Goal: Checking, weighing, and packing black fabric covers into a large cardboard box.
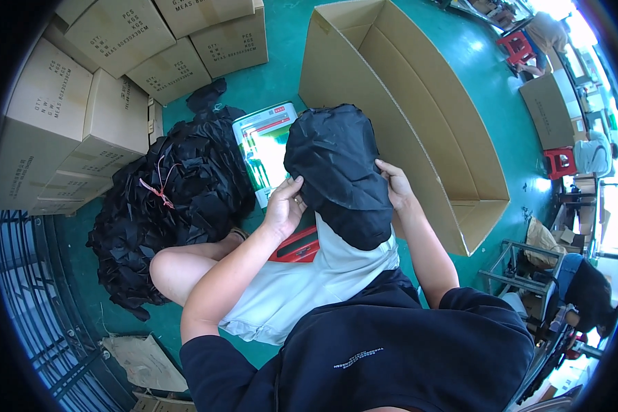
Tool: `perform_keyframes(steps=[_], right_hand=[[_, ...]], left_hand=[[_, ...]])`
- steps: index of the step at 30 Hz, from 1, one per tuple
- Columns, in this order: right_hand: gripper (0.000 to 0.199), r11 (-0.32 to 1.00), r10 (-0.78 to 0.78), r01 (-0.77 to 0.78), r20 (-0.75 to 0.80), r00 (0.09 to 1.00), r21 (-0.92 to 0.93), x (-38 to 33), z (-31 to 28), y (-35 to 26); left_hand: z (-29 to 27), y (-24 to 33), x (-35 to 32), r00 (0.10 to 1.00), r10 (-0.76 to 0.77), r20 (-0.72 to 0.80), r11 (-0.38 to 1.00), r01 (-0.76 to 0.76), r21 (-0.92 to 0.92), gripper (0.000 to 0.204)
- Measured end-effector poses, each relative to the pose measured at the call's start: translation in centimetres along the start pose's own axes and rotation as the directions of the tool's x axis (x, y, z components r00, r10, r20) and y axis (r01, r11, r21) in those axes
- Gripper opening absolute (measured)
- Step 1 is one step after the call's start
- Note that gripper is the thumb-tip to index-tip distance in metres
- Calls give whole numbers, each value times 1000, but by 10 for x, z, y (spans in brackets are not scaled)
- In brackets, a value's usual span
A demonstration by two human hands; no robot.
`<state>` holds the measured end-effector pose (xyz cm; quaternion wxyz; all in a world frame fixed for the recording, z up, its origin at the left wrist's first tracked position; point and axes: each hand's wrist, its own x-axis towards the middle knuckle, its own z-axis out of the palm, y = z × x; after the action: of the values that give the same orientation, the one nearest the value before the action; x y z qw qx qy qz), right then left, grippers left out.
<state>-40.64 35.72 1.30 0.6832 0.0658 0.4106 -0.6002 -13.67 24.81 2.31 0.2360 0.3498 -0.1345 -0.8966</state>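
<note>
A rounded black fabric bundle (336, 172), smooth in places and creased in others, rests over my lap. On its left edge my left hand (285, 206) grips the cloth between thumb and fingers. My right hand (395, 184) pinches the opposite edge, its fingertips partly hidden by the fabric. What is inside the bundle, if anything, cannot be seen. To the left lies a large heap of crumpled black fabric pieces (206, 206), with pink string (159, 189) on top. Just beyond my left hand is a shiny white, green and red rectangular tin (254, 130).
A long open cardboard box (391, 103) stands close on the right. Stacked closed cartons (117, 34) fill the far left. Something red (299, 246) shows beside my leg. Other people (546, 34) and red stools (562, 163) are along the right side.
</note>
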Motion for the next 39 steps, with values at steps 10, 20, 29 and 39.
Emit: perform_keyframes(steps=[10,20,29,39], right_hand=[[24,942,-243,243,31,970,-230,-25,7,8],[23,714,-486,173,-303,819,-678,-50,29,6],[46,-361,-787,302,462,409,-882,-77,110,40],[59,-480,-663,238,527,532,-844,-61,97,58]], left_hand=[[-43,4,22,997,47,65,998,-49,33,27],[-30,0,16,989,61,-135,971,-27,239,28],[-116,175,7,822,565,78,-523,283,804,38],[-259,220,16,855,433,-287,-387,464,797,24]])
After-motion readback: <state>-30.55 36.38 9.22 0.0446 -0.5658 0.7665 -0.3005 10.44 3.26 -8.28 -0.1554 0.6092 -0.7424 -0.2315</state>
